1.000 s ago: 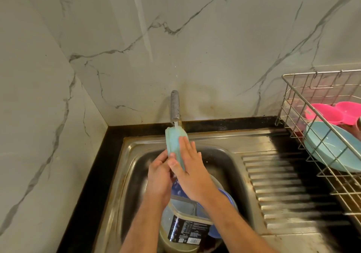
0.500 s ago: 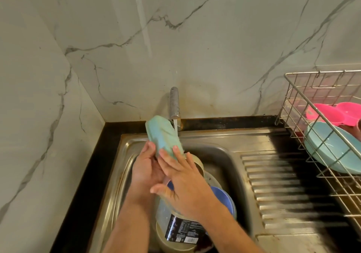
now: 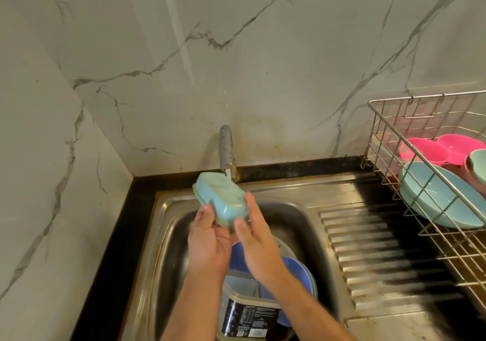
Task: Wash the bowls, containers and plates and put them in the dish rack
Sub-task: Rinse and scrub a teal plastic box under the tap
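Tipped flatter now, the small teal plastic container (image 3: 221,200) sits under the steel tap (image 3: 226,148), left hand (image 3: 209,240) gripping it, right hand (image 3: 256,243) fingers straight against it. Wire dish rack (image 3: 389,140) holds several; sink (image 3: 302,225) items wait.

A steel tap (image 3: 226,148) juts from the veined marble wall (image 3: 263,51) above a black countertop (image 3: 110,248).

2 hands (image 3: 210,240) (image 3: 259,248), 1 teal container (image 3: 222,200), 1 tap (image 3: 226,148), 1 dish rack (image 3: 381,135)
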